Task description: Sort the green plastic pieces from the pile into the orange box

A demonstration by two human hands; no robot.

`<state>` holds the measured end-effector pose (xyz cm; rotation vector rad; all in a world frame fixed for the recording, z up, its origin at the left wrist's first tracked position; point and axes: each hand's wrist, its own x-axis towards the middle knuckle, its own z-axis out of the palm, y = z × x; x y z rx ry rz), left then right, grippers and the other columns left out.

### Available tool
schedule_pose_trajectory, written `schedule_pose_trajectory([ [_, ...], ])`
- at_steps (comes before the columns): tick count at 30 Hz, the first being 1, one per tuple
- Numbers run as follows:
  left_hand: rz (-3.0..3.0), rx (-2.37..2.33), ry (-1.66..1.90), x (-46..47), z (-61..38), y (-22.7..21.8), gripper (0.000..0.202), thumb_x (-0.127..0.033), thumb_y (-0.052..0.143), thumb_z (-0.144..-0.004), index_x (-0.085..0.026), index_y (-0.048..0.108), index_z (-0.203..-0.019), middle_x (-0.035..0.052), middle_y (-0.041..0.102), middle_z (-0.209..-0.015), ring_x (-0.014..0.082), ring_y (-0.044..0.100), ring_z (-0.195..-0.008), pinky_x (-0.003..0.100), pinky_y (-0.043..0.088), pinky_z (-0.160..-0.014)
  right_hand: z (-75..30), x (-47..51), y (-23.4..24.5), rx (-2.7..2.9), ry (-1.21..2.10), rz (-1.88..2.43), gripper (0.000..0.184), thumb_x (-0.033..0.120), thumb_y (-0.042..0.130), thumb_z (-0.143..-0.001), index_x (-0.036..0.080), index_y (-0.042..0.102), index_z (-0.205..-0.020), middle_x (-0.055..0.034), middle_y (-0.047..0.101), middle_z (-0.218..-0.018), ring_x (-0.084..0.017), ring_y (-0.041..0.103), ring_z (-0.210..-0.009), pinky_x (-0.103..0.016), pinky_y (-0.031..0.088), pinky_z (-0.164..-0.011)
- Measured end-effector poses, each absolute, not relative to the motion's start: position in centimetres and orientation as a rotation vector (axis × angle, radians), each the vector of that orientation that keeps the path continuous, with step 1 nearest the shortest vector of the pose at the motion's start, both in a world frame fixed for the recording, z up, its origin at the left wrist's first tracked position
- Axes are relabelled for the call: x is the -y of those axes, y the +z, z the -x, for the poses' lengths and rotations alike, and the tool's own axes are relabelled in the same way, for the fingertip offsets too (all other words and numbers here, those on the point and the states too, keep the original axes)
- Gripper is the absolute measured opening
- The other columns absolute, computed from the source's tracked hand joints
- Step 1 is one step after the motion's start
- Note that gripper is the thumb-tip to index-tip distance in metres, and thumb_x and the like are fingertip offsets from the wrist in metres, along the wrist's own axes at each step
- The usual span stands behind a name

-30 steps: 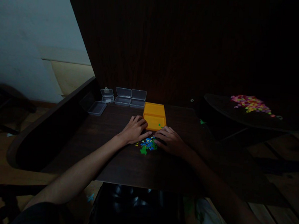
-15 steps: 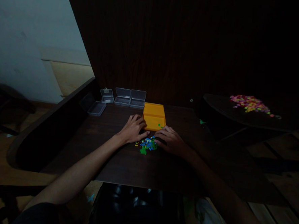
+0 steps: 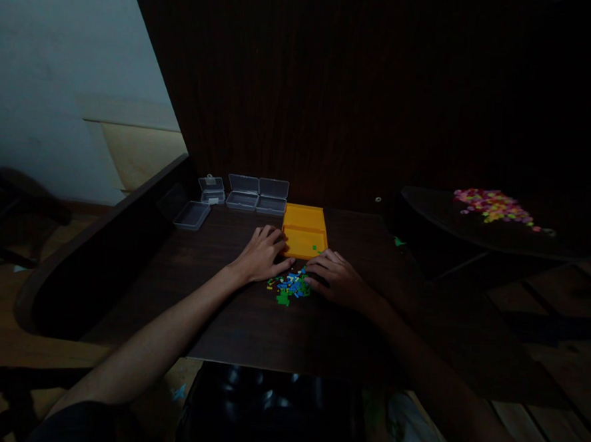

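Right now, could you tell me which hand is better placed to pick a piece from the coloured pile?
Probably the right hand: its fingertips curl at the edge of the pile of coloured pieces. The left hand lies flatter, beside the yellow tray corner, slightly farther from the pile.

Dim light; a dark panelled wall (image 3: 358, 85) behind the dark wooden worktop (image 3: 249, 325); a pale wall (image 3: 44, 65) at left; a second dark table (image 3: 499, 237) and plank floor (image 3: 553, 423) at right.

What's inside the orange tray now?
In the orange tray, a few green pieces near its front right corner; otherwise bare. The left hand hides its front left edge.
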<state>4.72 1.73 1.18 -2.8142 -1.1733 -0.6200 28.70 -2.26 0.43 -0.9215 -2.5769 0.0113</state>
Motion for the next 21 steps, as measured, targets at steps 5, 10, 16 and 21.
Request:
schedule_pose_trajectory([
  [5, 2.836, 1.133, -0.587, -1.76, -4.72, 1.19, 0.039, -0.049, 0.051, -0.091, -0.015, 0.068, -0.102, 0.0120, 0.063, -0.111, 0.0307, 0.045, -0.112, 0.048, 0.037, -0.093, -28.65, 2.22, 0.41, 2.575, 0.007, 0.922, 0.027, 0.036, 0.049, -0.097, 0.018, 0.068, -0.103, -0.0099, 0.069, -0.101, -0.024, 0.055, -0.094, -0.039, 0.043, -0.084],
  [10, 2.859, 1.113, -0.558, -1.79, -4.68, 1.01, 0.041, -0.049, 0.048, -0.093, -0.015, 0.065, -0.110, 0.0118, 0.065, -0.113, 0.0306, 0.045, -0.115, 0.048, 0.036, -0.094, -28.63, 2.24, 0.38, 2.573, 0.026, 0.931, 0.027, 0.035, 0.050, -0.097, 0.017, 0.066, -0.107, -0.0101, 0.069, -0.103, -0.024, 0.055, -0.095, -0.040, 0.043, -0.085],
  [16, 2.841, 1.150, -0.631, -1.75, -4.76, 0.99, 0.046, -0.048, 0.051, -0.092, -0.015, 0.056, -0.124, 0.0125, 0.059, -0.125, 0.0305, 0.044, -0.118, 0.047, 0.036, -0.098, -28.62, 2.32, 0.44, 2.558, 0.046, 0.952, 0.032, 0.038, 0.047, -0.097, 0.017, 0.062, -0.116, -0.0113, 0.069, -0.106, -0.026, 0.056, -0.097, -0.042, 0.044, -0.086],
  [21, 2.741, 1.222, -0.637, -1.89, -4.77, 1.05, 0.045, -0.049, 0.051, -0.090, -0.012, 0.061, -0.113, 0.0164, 0.054, -0.131, 0.0340, 0.041, -0.121, 0.049, 0.037, -0.098, -28.59, 2.32, 0.43, 2.550, 0.048, 0.954, 0.032, 0.038, 0.046, -0.097, 0.017, 0.062, -0.116, -0.0121, 0.069, -0.105, -0.026, 0.056, -0.097, -0.042, 0.045, -0.084],
])
